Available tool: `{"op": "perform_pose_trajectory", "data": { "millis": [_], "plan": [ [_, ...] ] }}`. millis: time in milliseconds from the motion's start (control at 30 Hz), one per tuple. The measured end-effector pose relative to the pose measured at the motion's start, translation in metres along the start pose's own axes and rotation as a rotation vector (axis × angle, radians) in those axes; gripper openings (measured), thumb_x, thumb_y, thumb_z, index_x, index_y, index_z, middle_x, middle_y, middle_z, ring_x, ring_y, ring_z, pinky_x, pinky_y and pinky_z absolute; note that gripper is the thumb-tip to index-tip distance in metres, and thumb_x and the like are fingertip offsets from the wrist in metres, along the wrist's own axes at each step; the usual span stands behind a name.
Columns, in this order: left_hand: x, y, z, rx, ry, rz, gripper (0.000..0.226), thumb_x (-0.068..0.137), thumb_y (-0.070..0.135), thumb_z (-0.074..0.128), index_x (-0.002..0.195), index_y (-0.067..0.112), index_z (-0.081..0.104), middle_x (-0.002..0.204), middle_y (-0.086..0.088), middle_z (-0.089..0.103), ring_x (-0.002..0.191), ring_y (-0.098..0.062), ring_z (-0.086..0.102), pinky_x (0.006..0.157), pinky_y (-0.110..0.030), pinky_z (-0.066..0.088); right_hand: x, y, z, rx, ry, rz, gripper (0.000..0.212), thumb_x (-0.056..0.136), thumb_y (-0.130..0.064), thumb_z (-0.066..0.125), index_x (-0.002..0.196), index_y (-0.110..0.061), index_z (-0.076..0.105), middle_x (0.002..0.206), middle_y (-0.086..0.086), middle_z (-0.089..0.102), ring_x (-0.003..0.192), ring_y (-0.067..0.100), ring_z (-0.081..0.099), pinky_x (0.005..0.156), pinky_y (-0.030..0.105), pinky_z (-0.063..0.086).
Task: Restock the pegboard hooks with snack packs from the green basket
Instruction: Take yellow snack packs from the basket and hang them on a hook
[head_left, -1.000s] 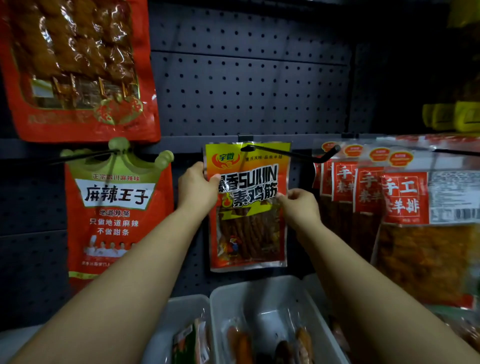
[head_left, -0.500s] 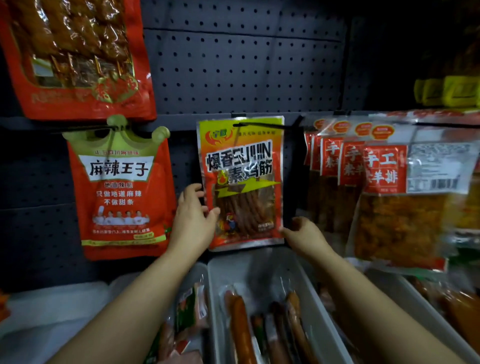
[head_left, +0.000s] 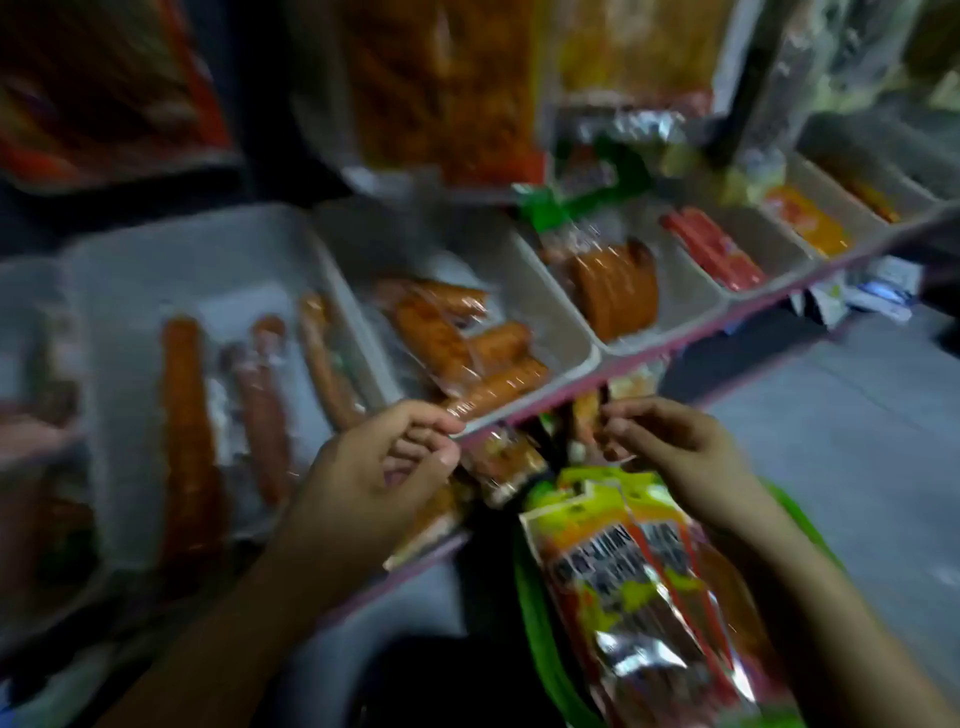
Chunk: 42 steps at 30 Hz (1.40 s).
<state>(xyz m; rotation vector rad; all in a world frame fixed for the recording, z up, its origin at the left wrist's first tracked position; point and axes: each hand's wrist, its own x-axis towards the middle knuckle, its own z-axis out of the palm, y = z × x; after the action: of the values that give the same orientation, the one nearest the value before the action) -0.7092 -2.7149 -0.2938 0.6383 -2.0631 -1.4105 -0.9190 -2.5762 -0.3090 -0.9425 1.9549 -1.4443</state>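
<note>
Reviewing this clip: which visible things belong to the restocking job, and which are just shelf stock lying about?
Job:
- green plastic basket
- red-and-yellow foil snack packs stacked in it
- left hand, right hand, both above the packs, neither clearly gripping

Bystanders:
- white plastic shelf bins
- orange wrapped sausages in them

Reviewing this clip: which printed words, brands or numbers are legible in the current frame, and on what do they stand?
None can be read.
Snack packs in the green basket: large dark lettering on the front, too blurred to read.
Hanging packs: no print legible.
Small packets at right: blurred.
</note>
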Motion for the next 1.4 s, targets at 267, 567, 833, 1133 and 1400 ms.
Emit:
{"op": "perform_pose_trajectory", "data": {
  "millis": [267,567,833,1133,1400],
  "plan": [
    [0.002,-0.114,0.159,0.078,-0.398,-0.352,0.016,0.081,0.013,0.068,0.084,0.025,0.058,0.075,0.005,0.058,0.066,-0.006,0.055,0.066,-0.018,0.044,-0.06,0.2,-0.068,-0.413,-0.022,0.443,0.012,0.085,-0.016,0.069,0.096,-0.011,0.069,0.087,0.008,0.069,0.082,0.016,0.061,0.076,0.029,0.047],
    [0.0,-0.209,0.18,0.372,-0.288,-0.502,0.025,0.077,0.003,0.072,0.098,-0.001,0.059,0.088,-0.013,0.058,0.091,-0.022,0.058,0.079,-0.032,0.044,-0.044,0.26,-0.024,-0.291,0.098,0.516,0.061,0.069,-0.022,0.084,0.119,-0.007,0.051,0.098,0.011,0.061,0.087,0.019,0.061,0.064,0.004,0.041],
    [0.0,-0.191,0.189,-0.049,-0.093,-0.566,0.043,0.072,0.029,0.079,0.107,0.012,0.062,0.089,0.001,0.071,0.102,-0.031,0.065,0.074,-0.023,0.051,-0.046,0.257,-0.006,0.482,0.18,0.489,0.037,0.078,-0.01,0.074,0.106,-0.024,0.055,0.083,-0.002,0.066,0.074,0.008,0.066,0.065,0.017,0.051],
    [0.004,-0.163,0.165,-0.189,0.181,-0.439,0.022,0.085,0.009,0.066,0.082,0.03,0.069,0.088,0.014,0.07,0.079,0.002,0.067,0.076,-0.026,0.051,-0.018,0.275,-0.03,0.112,0.376,0.45,0.012,0.085,-0.03,0.069,0.084,-0.018,0.068,0.079,0.004,0.071,0.081,0.024,0.064,0.07,0.025,0.052],
    [-0.01,-0.165,0.134,-0.147,0.223,-0.433,0.021,0.085,0.006,0.065,0.091,0.026,0.065,0.087,0.015,0.069,0.075,0.006,0.066,0.065,-0.02,0.048,0.003,0.294,-0.056,-0.179,0.364,0.671,0.066,0.065,-0.023,0.087,0.12,-0.005,0.055,0.112,0.012,0.068,0.1,0.029,0.065,0.09,0.035,0.05]
  ]
}}
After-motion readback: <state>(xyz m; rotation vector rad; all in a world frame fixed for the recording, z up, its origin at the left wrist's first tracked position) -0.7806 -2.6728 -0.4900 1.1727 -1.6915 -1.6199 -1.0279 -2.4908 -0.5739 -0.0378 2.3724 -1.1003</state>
